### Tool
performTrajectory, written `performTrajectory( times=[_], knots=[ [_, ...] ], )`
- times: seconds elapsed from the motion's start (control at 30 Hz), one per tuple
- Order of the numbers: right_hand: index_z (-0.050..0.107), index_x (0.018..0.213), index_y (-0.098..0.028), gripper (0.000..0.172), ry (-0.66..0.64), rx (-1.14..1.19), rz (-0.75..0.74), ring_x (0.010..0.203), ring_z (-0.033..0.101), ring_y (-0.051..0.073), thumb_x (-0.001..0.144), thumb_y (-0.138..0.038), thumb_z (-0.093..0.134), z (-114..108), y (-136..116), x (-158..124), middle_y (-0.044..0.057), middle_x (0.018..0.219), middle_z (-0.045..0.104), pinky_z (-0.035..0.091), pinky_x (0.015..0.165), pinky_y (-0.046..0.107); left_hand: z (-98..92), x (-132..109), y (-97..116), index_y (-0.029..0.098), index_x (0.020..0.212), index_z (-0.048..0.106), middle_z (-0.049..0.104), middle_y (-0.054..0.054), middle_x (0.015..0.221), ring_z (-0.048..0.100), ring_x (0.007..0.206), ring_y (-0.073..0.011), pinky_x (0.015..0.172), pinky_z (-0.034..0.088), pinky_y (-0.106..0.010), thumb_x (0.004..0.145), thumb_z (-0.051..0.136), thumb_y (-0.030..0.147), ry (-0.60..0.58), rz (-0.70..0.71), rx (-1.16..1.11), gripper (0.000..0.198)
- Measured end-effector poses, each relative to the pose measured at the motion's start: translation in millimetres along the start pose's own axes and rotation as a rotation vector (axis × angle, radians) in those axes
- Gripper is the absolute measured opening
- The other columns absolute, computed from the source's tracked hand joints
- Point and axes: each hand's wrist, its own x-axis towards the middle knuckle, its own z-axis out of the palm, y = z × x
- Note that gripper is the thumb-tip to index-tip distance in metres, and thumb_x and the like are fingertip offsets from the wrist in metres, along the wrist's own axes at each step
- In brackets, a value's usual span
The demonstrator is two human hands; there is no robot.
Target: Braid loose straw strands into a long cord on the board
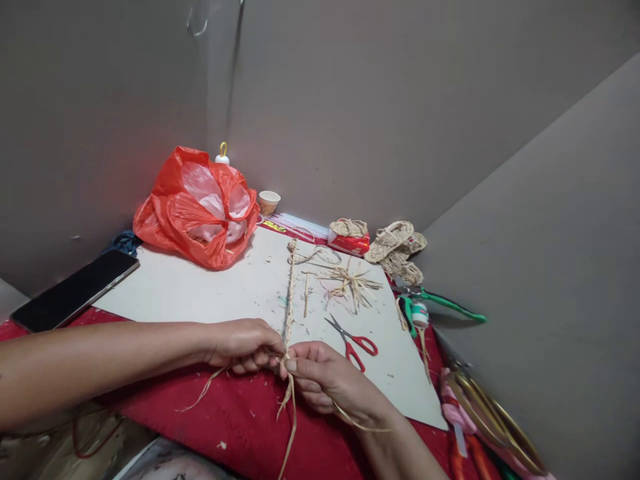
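Observation:
A narrow braid of pale straw-like fibre (pixel 289 300) runs straight up the white board, its near end between my hands. My left hand (pixel 250 345) is closed, pinching the braid end and a strand from the left. From the right, my right hand (pixel 323 375) pinches the same end, thumb on top, touching the left fingertips. Loose strands (pixel 292 420) hang below my fingers, and others trail out past each hand. Red-handled scissors (pixel 352 341) lie partly open just right of the braid. A heap of loose fibre strands (pixel 354 287) is spread beyond them.
The white board (pixel 200 293) rests on a red cloth (pixel 210 413). An orange-red plastic bag (pixel 200 210), a phone (pixel 75 290) and a paper cup (pixel 269 201) stand left and behind. Woven pieces (pixel 397 247), green-handled pliers (pixel 453 303) and gold-handled shears (pixel 493 413) line the right side.

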Motion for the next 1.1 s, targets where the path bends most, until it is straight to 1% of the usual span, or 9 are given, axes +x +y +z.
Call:
performTrajectory(
  times=[0.13,0.3,0.43,0.53,0.6,0.7,0.83,0.97,1.1],
  knots=[
    [0.060,0.077,-0.012,0.024,-0.020,0.037,-0.002,0.033,0.015,0.000,0.078,-0.035,0.064,-2.3,3.1,0.7,-0.012,0.043,0.027,0.007,0.032,0.016,-1.0,0.6,-1.4,0.015,0.068,0.059,0.023,0.009,0.043,0.012,0.035,-0.0049,0.033,0.007,-0.020,0.069,0.052,0.036,-0.021,0.001,-0.007,0.022],
    [0.061,0.077,-0.012,0.025,-0.009,0.042,-0.016,0.033,0.015,0.000,0.076,-0.036,0.065,-4.4,3.2,-1.1,-0.012,0.043,0.028,0.006,0.033,0.016,1.5,-2.3,-1.6,0.014,0.069,0.059,0.030,0.009,0.040,0.017,0.033,-0.0042,0.032,0.010,-0.020,0.070,0.062,0.039,-0.006,0.095,-0.010,0.026],
    [0.060,0.077,-0.012,0.025,0.015,-0.012,-0.024,0.033,0.012,0.001,0.075,-0.036,0.066,-5.3,3.7,-2.2,-0.013,0.041,0.026,0.006,0.033,0.017,1.5,2.0,1.8,0.013,0.065,0.058,0.040,0.008,0.041,0.020,0.032,-0.0022,0.032,0.011,-0.017,0.064,0.068,0.034,0.020,0.040,-0.036,0.023],
    [0.060,0.075,-0.013,0.026,0.059,-0.092,-0.046,0.034,0.017,0.002,0.075,-0.039,0.065,-3.6,4.4,-2.2,-0.011,0.041,0.030,0.009,0.035,0.018,0.0,9.9,4.0,0.012,0.063,0.061,0.052,0.003,0.046,0.034,0.032,-0.0041,0.032,0.025,-0.017,0.059,0.066,0.027,0.065,-0.008,0.013,0.017],
    [0.060,0.073,-0.013,0.026,0.095,-0.178,-0.071,0.038,0.021,0.003,0.074,-0.039,0.065,-1.4,4.3,-2.8,-0.010,0.044,0.034,0.011,0.037,0.019,0.7,14.2,4.8,0.012,0.062,0.062,0.053,0.002,0.044,0.040,0.032,-0.0065,0.032,0.032,-0.018,0.058,0.062,0.025,0.096,-0.029,0.071,0.014],
    [0.060,0.069,-0.012,0.028,0.147,-0.287,-0.112,0.043,0.022,0.004,0.075,-0.039,0.064,0.3,3.2,-5.1,-0.008,0.049,0.035,0.012,0.041,0.020,6.4,16.0,5.0,0.013,0.057,0.060,0.048,0.004,0.038,0.035,0.028,-0.0068,0.029,0.029,-0.019,0.058,0.059,0.024,0.171,-0.020,0.100,0.011],
    [0.062,0.070,-0.013,0.029,0.176,-0.325,-0.139,0.044,0.021,0.005,0.077,-0.041,0.061,-5.2,3.2,-7.9,-0.008,0.047,0.033,0.012,0.042,0.021,16.9,12.1,4.6,0.015,0.051,0.053,0.042,0.006,0.034,0.028,0.025,-0.0058,0.027,0.022,-0.018,0.058,0.054,0.021,0.265,0.027,0.064,0.010],
    [0.061,0.071,-0.014,0.026,0.243,-0.399,-0.181,0.046,0.026,0.006,0.078,-0.039,0.059,-11.4,4.3,-8.1,-0.006,0.050,0.038,0.017,0.043,0.021,20.8,9.6,4.7,0.015,0.053,0.052,0.041,0.006,0.034,0.026,0.026,-0.0052,0.028,0.019,-0.018,0.059,0.051,0.019,0.287,0.054,0.062,0.008],
    [0.056,0.065,-0.014,0.023,0.305,-0.529,-0.239,0.052,0.033,0.007,0.080,-0.032,0.055,-9.3,2.7,-9.1,-0.004,0.057,0.043,0.026,0.048,0.020,22.0,10.0,3.2,0.015,0.053,0.051,0.043,0.006,0.037,0.028,0.028,-0.0042,0.031,0.018,-0.018,0.062,0.050,0.019,0.308,0.114,0.140,0.010]
  ],
)
